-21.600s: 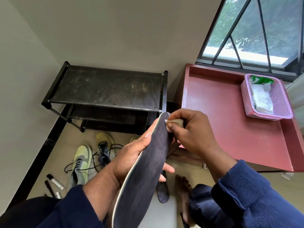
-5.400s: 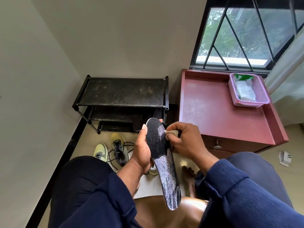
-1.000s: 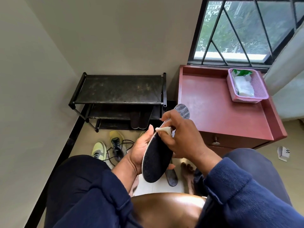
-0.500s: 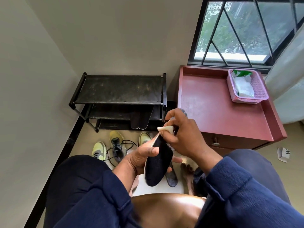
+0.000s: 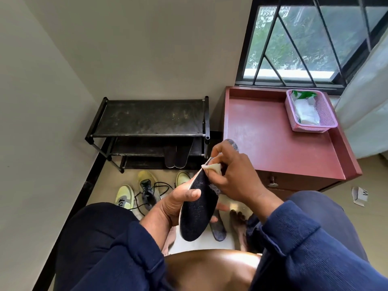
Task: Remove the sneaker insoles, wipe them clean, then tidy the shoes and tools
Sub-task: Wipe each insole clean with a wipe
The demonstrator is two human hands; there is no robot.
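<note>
Sleeves: dark blue, covering both forearms at the bottom of the view, above the person's knees and a glossy brown seat edge (image 5: pixel 210 267).
Left hand: the left hand (image 5: pixel 174 204) was wrapped round the edge of a dark insole (image 5: pixel 197 211), thumb pressed across its top face, fingers curled behind it.
Insole in hand: it was tilted, heel end low toward the seat, toe end raised toward the cabinet; a pale rim ran along its left edge, and a grey patterned toe tip showed above the right hand.
Right hand: the right hand (image 5: pixel 233 177) had its fingertips pinched together on a small whitish wipe (image 5: pixel 211 167), which touched the insole's upper left edge.
Floor below the hands: a second insole (image 5: pixel 218 228) lay flat on the pale tiles, just beside a bare foot (image 5: pixel 239 223).
Sneakers: three yellow-green sneakers (image 5: pixel 147 187) sat on the floor left of the hands, black laces trailing loose between them.
Shoe rack: a black shoe rack (image 5: pixel 151 118) stood against the wall; two more insoles (image 5: pixel 178 154) leaned on its lower shelf.
Cabinet: a red cabinet (image 5: pixel 273 143) stood right of the rack, under the window.
Basket: a pink basket (image 5: pixel 329 114) sat at the cabinet's far right corner, holding a pack of wipes (image 5: pixel 306 110).
</note>
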